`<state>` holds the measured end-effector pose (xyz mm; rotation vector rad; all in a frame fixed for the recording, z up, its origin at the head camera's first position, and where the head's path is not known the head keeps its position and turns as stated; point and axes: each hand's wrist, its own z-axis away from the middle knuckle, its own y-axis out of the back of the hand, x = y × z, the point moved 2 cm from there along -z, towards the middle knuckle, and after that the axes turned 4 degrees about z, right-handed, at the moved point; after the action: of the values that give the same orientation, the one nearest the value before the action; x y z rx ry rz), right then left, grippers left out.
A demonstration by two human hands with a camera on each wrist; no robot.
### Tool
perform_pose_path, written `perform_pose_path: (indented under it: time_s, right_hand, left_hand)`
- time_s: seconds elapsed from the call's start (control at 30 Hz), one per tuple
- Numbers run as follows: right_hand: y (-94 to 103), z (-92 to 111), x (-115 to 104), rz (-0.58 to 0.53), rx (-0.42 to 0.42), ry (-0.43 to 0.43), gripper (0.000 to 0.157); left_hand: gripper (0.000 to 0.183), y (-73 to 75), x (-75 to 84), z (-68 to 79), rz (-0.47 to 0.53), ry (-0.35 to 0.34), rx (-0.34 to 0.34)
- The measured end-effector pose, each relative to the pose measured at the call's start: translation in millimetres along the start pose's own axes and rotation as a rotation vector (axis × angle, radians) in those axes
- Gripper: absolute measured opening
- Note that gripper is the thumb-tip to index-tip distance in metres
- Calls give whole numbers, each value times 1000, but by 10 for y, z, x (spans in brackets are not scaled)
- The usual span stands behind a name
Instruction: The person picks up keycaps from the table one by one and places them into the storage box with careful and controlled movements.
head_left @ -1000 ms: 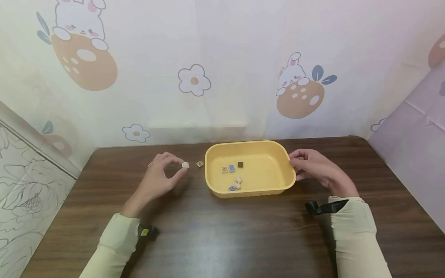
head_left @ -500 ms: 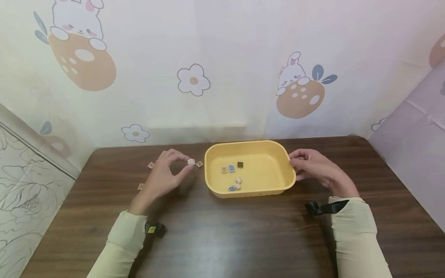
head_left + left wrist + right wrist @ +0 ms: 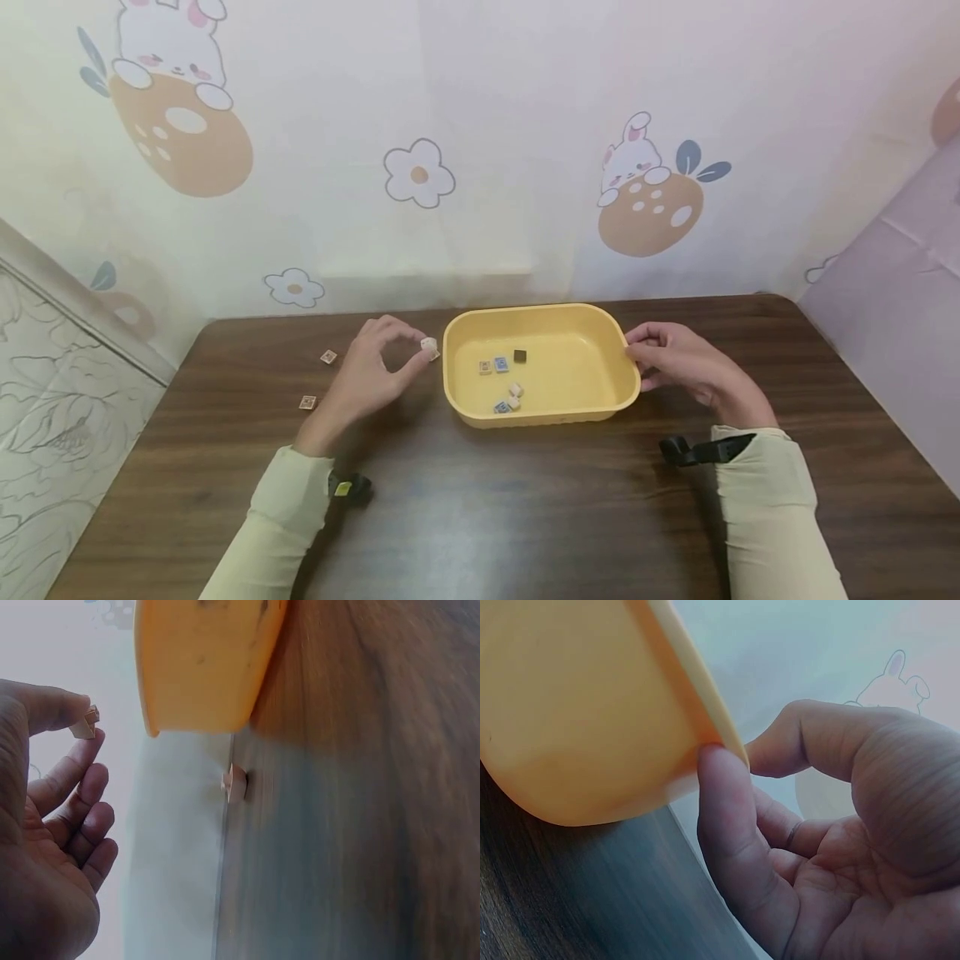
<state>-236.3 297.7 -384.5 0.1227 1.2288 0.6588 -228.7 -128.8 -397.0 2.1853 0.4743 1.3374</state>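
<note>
Between thumb and index finger, my left hand (image 3: 367, 371) pinches a small cream-coloured block (image 3: 428, 343) just off the left end of the yellow plastic tub (image 3: 551, 418). In the left wrist view the block (image 3: 85, 726) is held in the air; its other fingers are loosely bent. Almost hidden behind it in the head view is a small tan block on the table, which shows as a block (image 3: 236, 784) near the tub in the left wrist view. My right hand (image 3: 686, 365) grips the tub's right rim, thumb and finger on opposite sides of the wall (image 3: 705, 682).
Inside the tub lie several small blocks: a tan one (image 3: 485, 367), a blue one (image 3: 501, 364), a dark one (image 3: 520, 356) and others nearer the front wall. Two tan blocks (image 3: 328, 357) rest left of my left hand on the brown wooden table (image 3: 480, 508). A patterned curtain (image 3: 495, 208) hangs behind.
My left hand has moved right with the pinched block, towards the tub. Two tan blocks at the left have come into full view. My right hand and the tub stay put.
</note>
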Motion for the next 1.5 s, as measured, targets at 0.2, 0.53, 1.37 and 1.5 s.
perform_pose_path:
  time_s: [0.2,0.53,1.37,1.5]
  right_hand:
    - [8,8,-13,6,5,-5,47]
    - [6,7,-14,11,5,-4,46]
    - [18,2,-15,27,8,2,46]
    - [15,8,-8,29,7,6,45]
  left_hand:
    - [19,-67,73,-54,25,1,-14]
    - [19,-176,135,-115,32,-2,-41]
    - [20,-431,340,-326,34,-58,-104]
    - [18,-474,368,-336,38,-57,-118]
